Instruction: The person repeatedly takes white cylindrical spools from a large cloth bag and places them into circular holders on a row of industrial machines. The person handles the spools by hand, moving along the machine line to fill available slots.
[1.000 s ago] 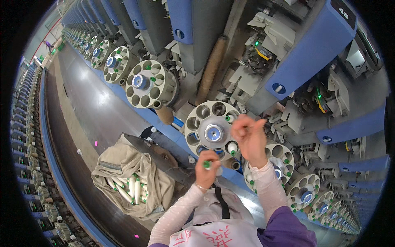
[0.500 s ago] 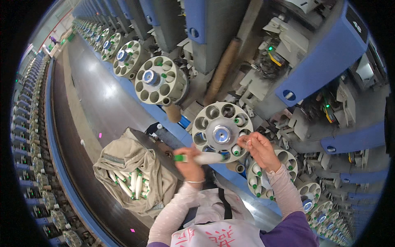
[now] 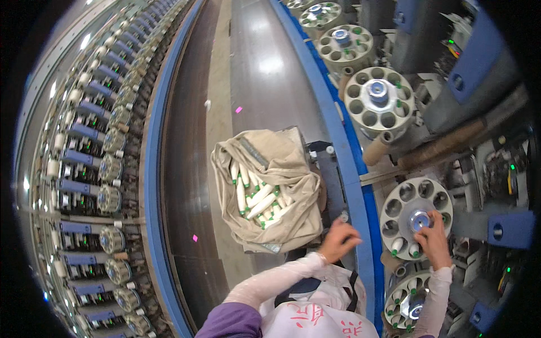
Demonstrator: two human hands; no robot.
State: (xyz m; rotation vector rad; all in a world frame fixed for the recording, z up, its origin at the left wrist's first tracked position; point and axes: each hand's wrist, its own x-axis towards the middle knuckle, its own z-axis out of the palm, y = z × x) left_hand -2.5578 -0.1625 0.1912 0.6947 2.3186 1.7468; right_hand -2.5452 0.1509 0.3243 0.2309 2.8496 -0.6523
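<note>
My right hand (image 3: 435, 241) rests on a round grey magazine wheel (image 3: 401, 198), fingers curled at its metal hub (image 3: 418, 219). White bobbins with green tips (image 3: 404, 247) sit in the wheel's lower pockets. My left hand (image 3: 338, 239) is curled with nothing visible in it. It hovers over the black cart frame (image 3: 331, 179), just right of a beige cloth bag (image 3: 282, 163). The bag lies open and holds several white bobbins (image 3: 256, 197).
A blue rail (image 3: 345, 152) runs along the machine on the right, with more magazine wheels (image 3: 378, 101) above and another wheel (image 3: 407, 297) below. Brown cardboard tubes (image 3: 434, 147) stick out. A second machine row (image 3: 107, 169) lines the left side of the dark aisle floor (image 3: 265, 73).
My left hand has dropped away from the wheel toward the bag, and the white bobbin it held is no longer visible. My right hand stays at the wheel. The view has swung left.
</note>
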